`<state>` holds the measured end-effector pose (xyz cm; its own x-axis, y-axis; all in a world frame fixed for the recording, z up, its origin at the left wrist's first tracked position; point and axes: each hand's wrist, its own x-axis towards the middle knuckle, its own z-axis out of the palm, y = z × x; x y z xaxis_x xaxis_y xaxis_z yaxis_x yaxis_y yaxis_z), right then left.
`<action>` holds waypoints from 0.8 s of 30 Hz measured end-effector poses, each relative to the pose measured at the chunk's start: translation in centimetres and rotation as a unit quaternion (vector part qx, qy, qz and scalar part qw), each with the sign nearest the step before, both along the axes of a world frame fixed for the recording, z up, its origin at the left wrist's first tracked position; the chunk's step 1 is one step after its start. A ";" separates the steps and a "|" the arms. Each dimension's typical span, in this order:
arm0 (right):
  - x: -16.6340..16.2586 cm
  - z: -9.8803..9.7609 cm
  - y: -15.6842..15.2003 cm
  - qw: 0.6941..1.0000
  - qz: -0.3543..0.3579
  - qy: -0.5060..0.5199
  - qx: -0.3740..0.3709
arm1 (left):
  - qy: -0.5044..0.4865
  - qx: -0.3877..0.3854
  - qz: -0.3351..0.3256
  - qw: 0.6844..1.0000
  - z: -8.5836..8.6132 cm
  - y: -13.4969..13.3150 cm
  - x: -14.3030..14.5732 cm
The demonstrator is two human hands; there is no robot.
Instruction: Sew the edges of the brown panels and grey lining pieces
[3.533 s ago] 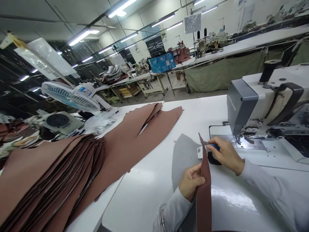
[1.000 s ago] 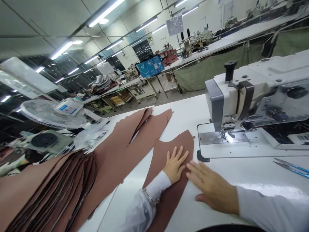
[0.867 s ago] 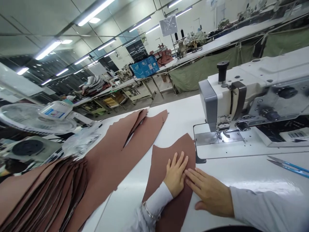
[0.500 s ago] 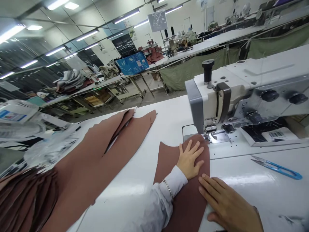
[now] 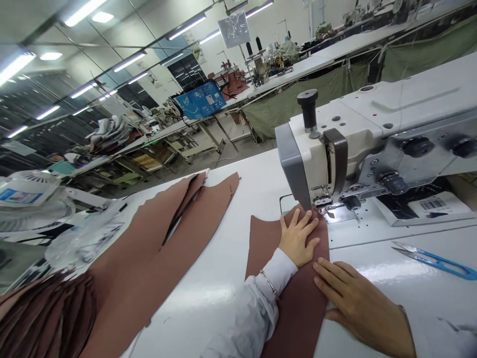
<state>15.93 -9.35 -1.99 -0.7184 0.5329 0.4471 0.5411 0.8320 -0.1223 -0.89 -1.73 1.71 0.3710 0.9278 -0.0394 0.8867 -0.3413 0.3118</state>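
A reddish-brown fabric piece [image 5: 298, 308] lies flat on the white sewing table, its far end under the presser foot of the sewing machine [image 5: 309, 159]. My left hand [image 5: 298, 237] rests on that piece close to the needle, fingers spread and palm down. Behind it, my right hand [image 5: 361, 298] lies flat across the right edge of the fabric, fingers stretched out and touching the cloth. Neither hand grips anything. The needle point itself is too small to make out.
More brown fabric [image 5: 149, 263] is spread on the left, with a folded stack [image 5: 48, 318] at its near end. Blue thread snips [image 5: 436, 259] lie at the right. A box [image 5: 425, 204] sits under the machine arm. A white fan [image 5: 30, 199] stands far left.
The view has shifted slightly, so the machine appears a little further left and the hands a little further right. Both hands stay flat on the fabric in much the same pose.
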 end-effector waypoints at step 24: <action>-0.9 2.5 -1.0 0.985 0.023 0.171 -0.017 | -0.066 0.065 -0.058 0.994 -0.9 -2.1 0.6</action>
